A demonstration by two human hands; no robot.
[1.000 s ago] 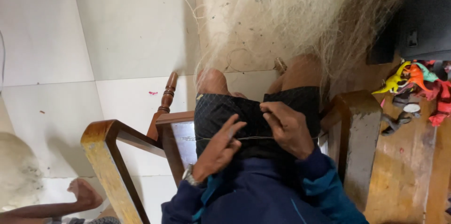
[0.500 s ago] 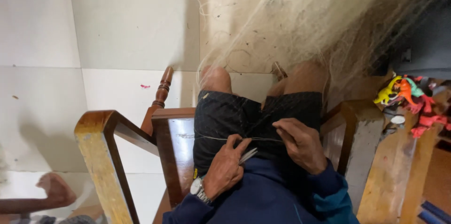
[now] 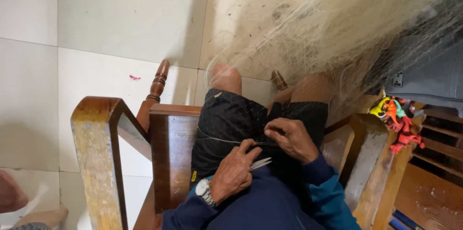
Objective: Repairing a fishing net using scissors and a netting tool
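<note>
seated view from above: we hold a fine pale fishing net (image 3: 308, 32) that spills from our lap over the knees and spreads across the tiled floor (image 3: 96, 22); a single taut line (image 3: 219, 140) of it crosses the dark shorts (image 3: 226, 119). our left hand (image 3: 234, 172) closes its fingers on a slim pale netting needle (image 3: 260, 164), thumb pressed against the line; our right hand (image 3: 289, 138) pinches the strand between thumb and curled fingertips. we judge the mesh very light, limp and prone to snagging, the filament thin, slick and easily cut into skin, so it is best taken at a knot or doubled strand, close to the working point, between the wooden armrests (image 3: 96, 162) of the chair
</note>
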